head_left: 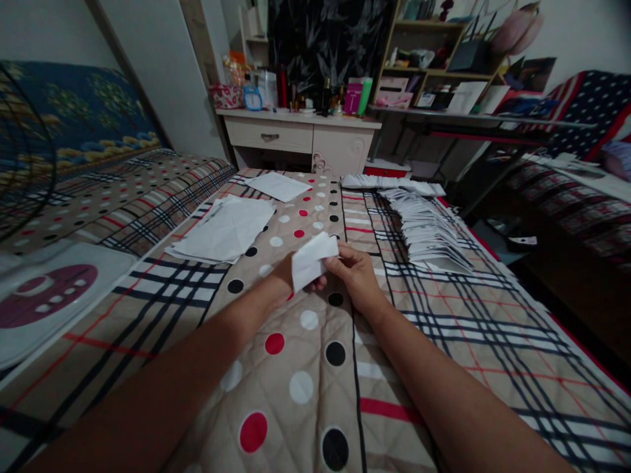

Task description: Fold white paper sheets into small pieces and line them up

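Observation:
A small folded white paper is held up above the bedspread in the middle of the view. My left hand is behind and under it, mostly hidden by it, with fingertips showing at its lower edge. Thumb and fingers of my right hand pinch the paper's right edge. To the left lies a stack of flat white sheets, with another white sheet farther back. On the right, a long row of folded white papers overlaps in a fanned line, and a bundle of white papers lies behind it.
All this lies on a quilted bedspread with dots and plaid. A white plastic bag with a purple print is at the left. Beyond the bed stand a white dresser crowded with bottles and a desk with shelves.

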### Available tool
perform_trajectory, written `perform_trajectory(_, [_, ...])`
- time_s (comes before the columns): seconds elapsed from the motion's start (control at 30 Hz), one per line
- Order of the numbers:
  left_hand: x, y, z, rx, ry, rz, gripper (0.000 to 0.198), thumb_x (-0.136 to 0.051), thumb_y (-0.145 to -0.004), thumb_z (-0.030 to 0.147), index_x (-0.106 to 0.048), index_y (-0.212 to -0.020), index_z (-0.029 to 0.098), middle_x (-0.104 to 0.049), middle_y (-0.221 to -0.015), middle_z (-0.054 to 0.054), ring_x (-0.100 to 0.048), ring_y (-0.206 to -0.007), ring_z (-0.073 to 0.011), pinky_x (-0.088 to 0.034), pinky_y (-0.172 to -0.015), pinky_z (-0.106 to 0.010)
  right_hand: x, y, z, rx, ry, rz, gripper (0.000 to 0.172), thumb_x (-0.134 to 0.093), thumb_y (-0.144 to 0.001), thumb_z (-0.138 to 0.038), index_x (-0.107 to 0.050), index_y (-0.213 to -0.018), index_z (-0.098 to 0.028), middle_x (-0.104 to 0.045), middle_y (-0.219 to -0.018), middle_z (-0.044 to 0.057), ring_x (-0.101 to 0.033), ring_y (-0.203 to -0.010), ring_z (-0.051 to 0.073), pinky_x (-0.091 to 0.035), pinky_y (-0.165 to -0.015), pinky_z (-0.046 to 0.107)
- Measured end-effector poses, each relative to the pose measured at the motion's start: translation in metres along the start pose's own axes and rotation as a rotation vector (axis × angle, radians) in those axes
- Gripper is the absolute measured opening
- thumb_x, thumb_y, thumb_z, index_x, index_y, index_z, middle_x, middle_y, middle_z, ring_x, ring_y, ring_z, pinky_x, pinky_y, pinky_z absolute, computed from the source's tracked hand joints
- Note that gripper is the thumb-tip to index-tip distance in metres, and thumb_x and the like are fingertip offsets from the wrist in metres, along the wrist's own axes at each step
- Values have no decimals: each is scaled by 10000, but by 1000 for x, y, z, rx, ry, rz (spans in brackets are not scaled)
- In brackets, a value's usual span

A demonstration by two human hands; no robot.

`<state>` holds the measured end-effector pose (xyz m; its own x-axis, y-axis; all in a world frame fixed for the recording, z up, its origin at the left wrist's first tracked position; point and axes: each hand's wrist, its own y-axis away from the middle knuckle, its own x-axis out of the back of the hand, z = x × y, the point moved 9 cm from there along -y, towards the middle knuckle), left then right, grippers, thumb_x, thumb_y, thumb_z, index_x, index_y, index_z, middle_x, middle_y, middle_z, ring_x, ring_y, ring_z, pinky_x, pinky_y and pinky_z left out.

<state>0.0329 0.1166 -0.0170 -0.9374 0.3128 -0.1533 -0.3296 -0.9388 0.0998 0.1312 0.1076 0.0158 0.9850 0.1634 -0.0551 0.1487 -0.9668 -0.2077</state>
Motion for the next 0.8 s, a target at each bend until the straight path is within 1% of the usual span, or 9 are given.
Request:
perform_trajectory(0.13, [31, -3, -2, 36, 203, 307, 288, -651, -740, 430, -660, -817, 153, -666, -636, -48, -644, -600, -201, -491, -525, -293, 16, -3, -3, 30, -60, 121, 278, -694, -722, -372, -577, -559, -179, -592, -722, 11, -489, -618, 115, -399, -578, 251])
perform_trajectory(0.17, [38, -3, 0, 30, 244, 348, 284, -644, -749, 417, -663, -855, 154, -685, -690, -53, -659, -648, -204, -508, -560, -297, 19, -3, 0, 13, -58, 138, 282, -689, -715, -349, -552, -539, -176, -558, -664, -4, -453, -586, 103, -367, -557, 242])
perform_trajectory(0.2, [42, -3, 4, 6, 268, 352, 298, -631, -768, 419, -662, -905, 156, -701, -759, -59, -670, -701, -201, -521, -601, -297, 20, -4, 3, -12, -54, 147, 287, -683, -707, -333, -528, -524, -176, -518, -606, -19, -414, -552, 93, -334, -533, 238])
perform_trajectory(0.3, [43, -1, 19, -101, 223, 261, 426, -609, -811, 496, -621, -1076, 163, -702, -947, -78, -672, -822, -193, -534, -701, -306, 22, -4, 10, -69, 4, 162, 282, -667, -676, -302, -484, -498, -181, -420, -506, -49, -338, -491, 79, -258, -484, 234])
perform_trajectory(0.37, [38, 2, 28, -179, 89, 197, 528, -721, -737, 459, -580, -1156, 170, -682, -1045, -88, -660, -923, -205, -529, -778, -316, 24, -4, 10, -71, 55, 188, 278, -657, -661, -292, -470, -485, -182, -405, -492, -53, -327, -481, 77, -237, -471, 233])
perform_trajectory(0.47, [24, 4, 34, -274, -138, 103, 669, -833, -597, 271, -565, -1201, 165, -641, -1184, -110, -612, -1082, -236, -505, -891, -337, 27, -3, 9, -66, 91, 226, 274, -648, -663, -296, -476, -483, -181, -407, -487, -52, -329, -472, 75, -236, -461, 234])
perform_trajectory(0.6, [15, 2, 29, -282, -242, 42, 626, -779, -625, 221, -590, -1217, 144, -623, -1258, -134, -622, -1082, -257, -518, -881, -363, 25, -4, 15, -106, 69, 192, 258, -669, -669, -333, -519, -525, -180, -462, -503, -42, -376, -472, 86, -269, -459, 234])
perform_trajectory(0.7, [17, 0, 26, -297, -254, 53, 639, -751, -631, 192, -579, -1243, 126, -628, -1268, -139, -630, -1086, -263, -525, -878, -361, 22, -6, 19, -113, 23, 147, 214, -710, -647, -356, -604, -641, -171, -572, -593, -15, -466, -520, 110, -330, -487, 237])
perform_trajectory(0.8, [20, -1, 27, -338, -332, 90, 586, -710, -655, 170, -590, -1225, 115, -650, -1229, -134, -640, -1068, -253, -525, -891, -364, 19, -7, 21, -110, -12, 116, 236, -726, -650, -377, -622, -677, -167, -594, -617, -9, -483, -530, 114, -342, -498, 239])
